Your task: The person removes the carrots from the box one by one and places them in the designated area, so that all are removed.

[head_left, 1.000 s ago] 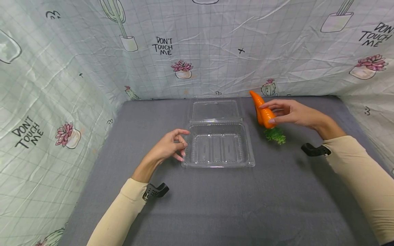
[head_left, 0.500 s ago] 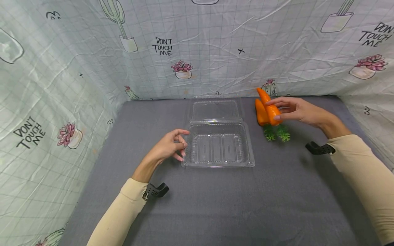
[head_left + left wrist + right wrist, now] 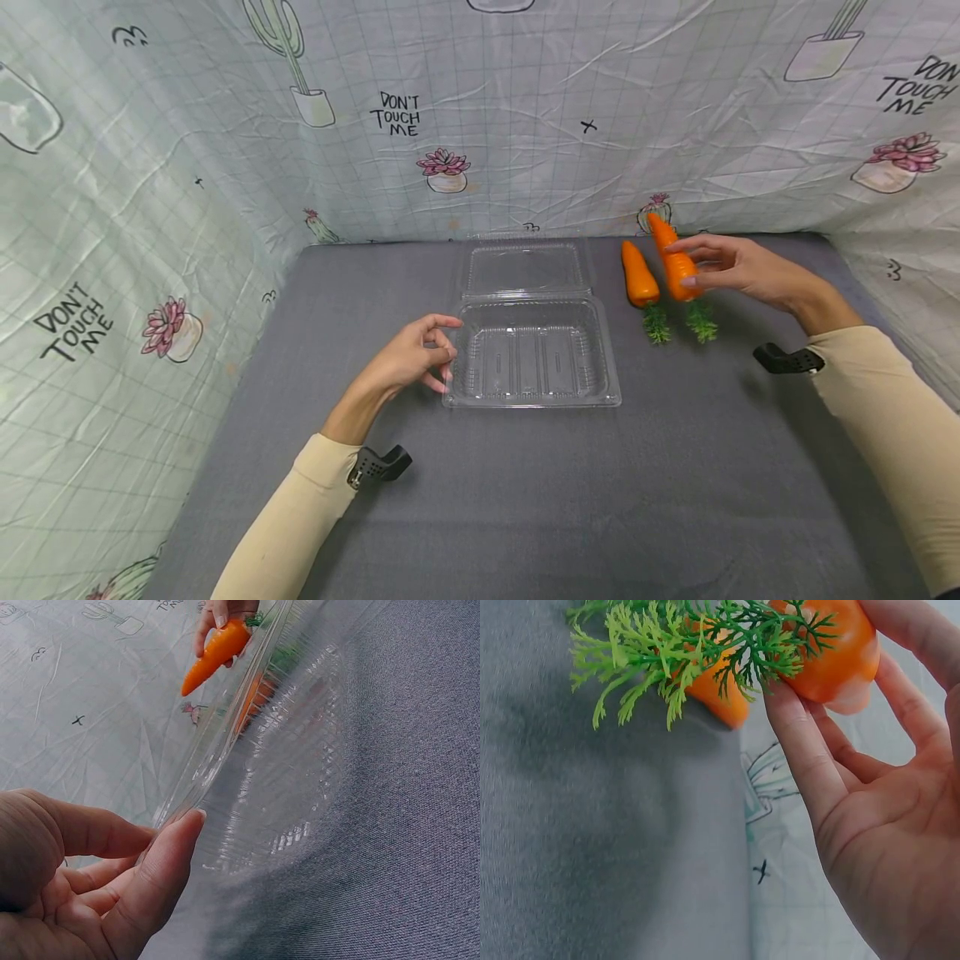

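My right hand (image 3: 723, 265) grips an orange carrot (image 3: 672, 258) with leafy green tops (image 3: 641, 656); in the left wrist view this held carrot (image 3: 216, 656) hangs above the container, its tip pointing down. A second carrot (image 3: 639, 277) lies on the table just left of it, greens toward me. The clear plastic container (image 3: 536, 393) stands with its hinged lid (image 3: 525, 268) folded back behind it. At its left rim is my left hand (image 3: 411, 357). The left wrist view shows that thumb (image 3: 161, 874) and forefinger pinching the clear rim.
A grey cloth (image 3: 525, 500) covers the table. Behind and at the sides hangs a pale curtain (image 3: 517, 108) printed with cacti and lettering; it meets the table's back edge close behind the lid and carrots.
My right hand has moved to the right with its carrot, away from the second carrot, so a gap now shows between them. The left hand and container have stayed put.
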The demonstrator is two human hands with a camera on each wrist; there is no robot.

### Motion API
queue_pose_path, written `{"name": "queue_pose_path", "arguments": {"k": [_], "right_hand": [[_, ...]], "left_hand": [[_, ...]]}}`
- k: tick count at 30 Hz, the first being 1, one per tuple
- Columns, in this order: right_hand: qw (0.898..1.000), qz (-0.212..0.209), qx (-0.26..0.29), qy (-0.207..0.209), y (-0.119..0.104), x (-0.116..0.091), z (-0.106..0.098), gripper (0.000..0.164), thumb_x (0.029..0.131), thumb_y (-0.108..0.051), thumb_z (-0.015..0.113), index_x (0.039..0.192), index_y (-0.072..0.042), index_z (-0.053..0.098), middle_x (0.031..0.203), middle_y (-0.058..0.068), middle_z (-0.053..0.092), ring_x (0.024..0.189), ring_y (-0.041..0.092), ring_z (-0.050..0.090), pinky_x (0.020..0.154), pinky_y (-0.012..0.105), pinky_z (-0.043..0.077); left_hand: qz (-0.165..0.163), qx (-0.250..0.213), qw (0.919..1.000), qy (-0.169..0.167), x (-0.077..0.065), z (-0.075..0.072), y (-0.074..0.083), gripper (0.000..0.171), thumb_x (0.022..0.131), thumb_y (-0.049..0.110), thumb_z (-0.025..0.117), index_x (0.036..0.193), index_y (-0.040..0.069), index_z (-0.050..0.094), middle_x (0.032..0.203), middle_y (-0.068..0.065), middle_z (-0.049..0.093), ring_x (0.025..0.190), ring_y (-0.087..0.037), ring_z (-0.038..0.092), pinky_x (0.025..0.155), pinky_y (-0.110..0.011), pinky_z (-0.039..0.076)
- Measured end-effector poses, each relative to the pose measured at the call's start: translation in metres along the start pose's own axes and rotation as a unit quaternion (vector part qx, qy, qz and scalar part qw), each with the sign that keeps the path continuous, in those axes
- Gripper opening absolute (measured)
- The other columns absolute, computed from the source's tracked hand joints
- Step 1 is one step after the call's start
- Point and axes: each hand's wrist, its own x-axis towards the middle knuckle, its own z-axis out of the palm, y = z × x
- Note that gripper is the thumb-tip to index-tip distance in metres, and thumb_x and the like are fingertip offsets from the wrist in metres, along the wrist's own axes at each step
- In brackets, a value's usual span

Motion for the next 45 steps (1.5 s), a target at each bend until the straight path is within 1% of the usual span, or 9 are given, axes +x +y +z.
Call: {"name": "queue_pose_path", "arguments": {"k": [7,13,17,21,29,32,37,41,45], "right_hand": [[1.000,0.027,-0.012,0.011,0.012,0.000,-0.006,0.056,0.102,-0.019,0.064,0.154,-0.016,0.043,0.150,0.012,0.045,0.120,0.004,0.053,0.089,0.023,0.057],[0.998,0.056,-0.020,0.006,0.018,-0.001,-0.009,0.059,0.102,-0.025,0.064,0.155,-0.019,0.041,0.156,0.015,0.038,0.133,0.019,0.042,0.087,0.021,0.055],[0.998,0.066,-0.018,0.003,0.021,-0.001,-0.009,0.060,0.101,-0.027,0.065,0.156,-0.019,0.040,0.158,0.015,0.035,0.137,0.029,0.038,0.086,0.020,0.054],[0.997,0.070,-0.018,0.003,0.025,0.000,-0.010,0.061,0.101,-0.028,0.066,0.155,-0.018,0.040,0.159,0.016,0.034,0.139,0.032,0.036,0.086,0.020,0.054],[0.997,0.072,-0.011,0.007,0.037,0.005,-0.009,0.060,0.100,-0.026,0.067,0.154,-0.015,0.042,0.158,0.017,0.035,0.141,0.032,0.035,0.087,0.025,0.057],[0.997,0.076,-0.008,0.007,0.040,0.006,-0.009,0.061,0.100,-0.026,0.067,0.154,-0.014,0.041,0.160,0.019,0.033,0.144,0.036,0.032,0.086,0.022,0.055],[0.996,0.088,-0.009,0.004,0.043,0.009,-0.009,0.063,0.101,-0.025,0.066,0.156,-0.013,0.039,0.161,0.021,0.030,0.147,0.040,0.028,0.085,0.018,0.052],[0.995,0.102,-0.020,0.005,0.044,0.012,-0.008,0.064,0.100,-0.027,0.066,0.156,-0.014,0.038,0.160,0.022,0.032,0.144,0.038,0.032,0.086,0.022,0.053],[0.993,0.109,-0.038,0.003,0.044,0.014,-0.007,0.066,0.100,-0.031,0.068,0.156,-0.014,0.037,0.159,0.025,0.031,0.142,0.041,0.034,0.091,0.032,0.056]], "left_hand": [[-0.001,0.001,1.0000,0.000,0.000,0.000,0.000,0.051,0.099,-0.005,0.056,0.148,0.002,0.042,0.100,-0.025,0.056,0.065,-0.022,0.063,0.058,-0.046,0.065],[0.000,0.002,1.0000,0.002,0.000,0.000,0.001,0.051,0.098,-0.006,0.056,0.147,0.002,0.043,0.102,-0.029,0.056,0.065,-0.022,0.063,0.058,-0.046,0.065],[0.000,0.003,1.0000,0.002,0.000,0.000,0.000,0.051,0.098,-0.006,0.056,0.147,0.002,0.043,0.102,-0.028,0.056,0.065,-0.022,0.063,0.058,-0.046,0.065],[-0.001,0.005,1.0000,0.002,0.000,0.000,0.000,0.051,0.099,-0.006,0.057,0.147,0.003,0.043,0.099,-0.026,0.056,0.065,-0.022,0.063,0.058,-0.046,0.065],[0.001,0.004,1.0000,0.002,0.000,0.000,-0.001,0.050,0.099,-0.005,0.057,0.146,0.003,0.044,0.093,-0.016,0.056,0.066,-0.022,0.063,0.058,-0.046,0.065],[0.001,0.006,1.0000,0.003,0.000,0.000,-0.001,0.051,0.099,-0.005,0.057,0.147,0.003,0.044,0.094,-0.016,0.056,0.066,-0.022,0.063,0.058,-0.046,0.065],[0.002,0.005,1.0000,0.002,0.000,0.000,-0.002,0.050,0.099,-0.006,0.057,0.146,0.003,0.044,0.098,-0.022,0.056,0.066,-0.022,0.063,0.058,-0.046,0.065],[0.001,0.005,1.0000,0.003,0.000,0.000,-0.002,0.050,0.098,-0.006,0.057,0.146,0.003,0.044,0.097,-0.021,0.057,0.065,-0.022,0.063,0.058,-0.046,0.065],[0.000,0.005,1.0000,0.003,0.000,0.000,-0.002,0.050,0.098,-0.006,0.057,0.146,0.003,0.044,0.097,-0.020,0.057,0.065,-0.022,0.063,0.058,-0.046,0.065]]}}
